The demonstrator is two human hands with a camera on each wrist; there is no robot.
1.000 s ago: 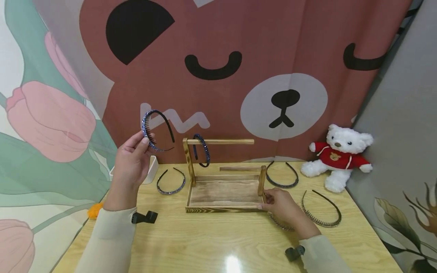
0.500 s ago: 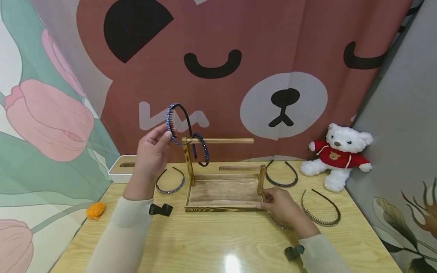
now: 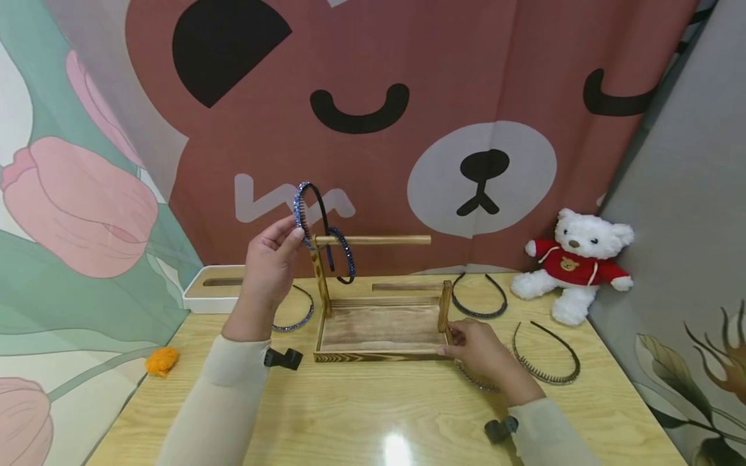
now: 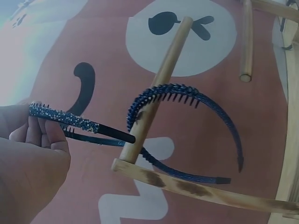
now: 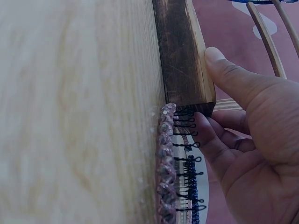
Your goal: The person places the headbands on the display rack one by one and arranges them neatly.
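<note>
My left hand [image 3: 271, 265] pinches a glittery blue toothed headband [image 3: 299, 210] between thumb and fingers, beside the fixed end of the upper bar [image 3: 390, 240] of a wooden headband stand [image 3: 381, 357]. From that bar hangs a dark blue beaded headband [image 3: 349, 255]. In the left wrist view, the held headband [image 4: 70, 119] has one black tip in front of the bar [image 4: 166, 70]. With thumb and fingers, my right hand [image 3: 480, 349] grips the stand's front right corner. A pinkish beaded headband [image 5: 167, 163] lies under that hand, close to the corner.
Other headbands lie on the table: a blue one [image 3: 297, 322] left of the stand, a dark one [image 3: 480, 314] behind right, a brownish one [image 3: 550, 377] at right. A white box [image 3: 204, 305], an orange fuzzy thing [image 3: 161, 360] and a white teddy bear [image 3: 574, 265] stand around.
My left hand has carried the glittery headband rightward to the left end of the upper bar, then slightly down. The right hand has stayed on the stand's corner.
</note>
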